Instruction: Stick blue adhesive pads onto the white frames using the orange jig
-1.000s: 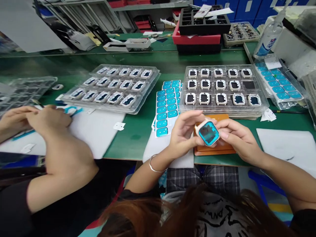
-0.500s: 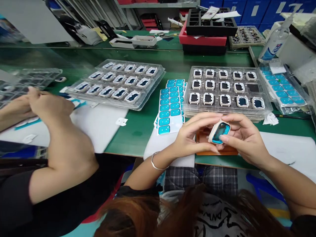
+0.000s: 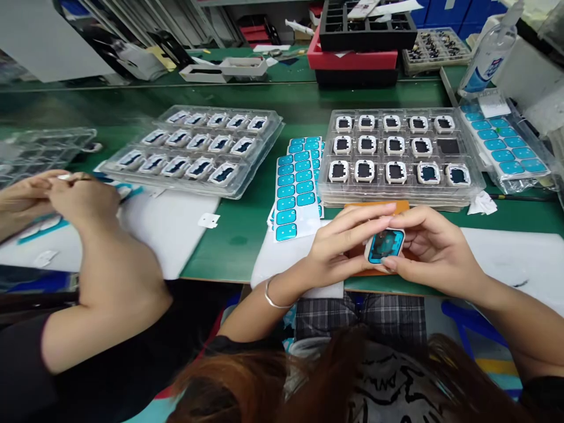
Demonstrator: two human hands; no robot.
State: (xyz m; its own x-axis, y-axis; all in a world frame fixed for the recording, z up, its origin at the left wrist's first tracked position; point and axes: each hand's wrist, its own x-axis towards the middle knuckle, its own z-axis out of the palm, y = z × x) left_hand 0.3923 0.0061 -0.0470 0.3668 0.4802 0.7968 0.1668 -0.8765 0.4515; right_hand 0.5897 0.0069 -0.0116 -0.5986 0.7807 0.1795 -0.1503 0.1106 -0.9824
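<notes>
Between my two hands is a white smartwatch case (image 3: 385, 247) with blue film around its face, held above an orange pad (image 3: 376, 207). My left hand (image 3: 337, 244) grips its left side, fingers over the top edge. My right hand (image 3: 434, 249) has the right side, with the thumb on the lower edge of the face. Just beyond lies a clear plastic tray (image 3: 324, 191) of white watch cases in rows; one pocket at its right holds no case. Left of that tray are sheets of blue adhesive films (image 3: 295, 191), some of their places bare.
A co-worker's hands (image 3: 79, 197) hold something small at the left, near another tray of watch cases (image 3: 247, 185). Behind stand black and red boxes (image 3: 352, 59). A clear pump bottle (image 3: 489, 56) and bagged blue films (image 3: 502, 147) are at the right. White foam sheets (image 3: 520, 252) cover the front edge.
The watch case has turned in my hands, so its face now shows more squarely and sits slightly lower. The camera view has shifted a little. The co-worker's hands have moved slightly.
</notes>
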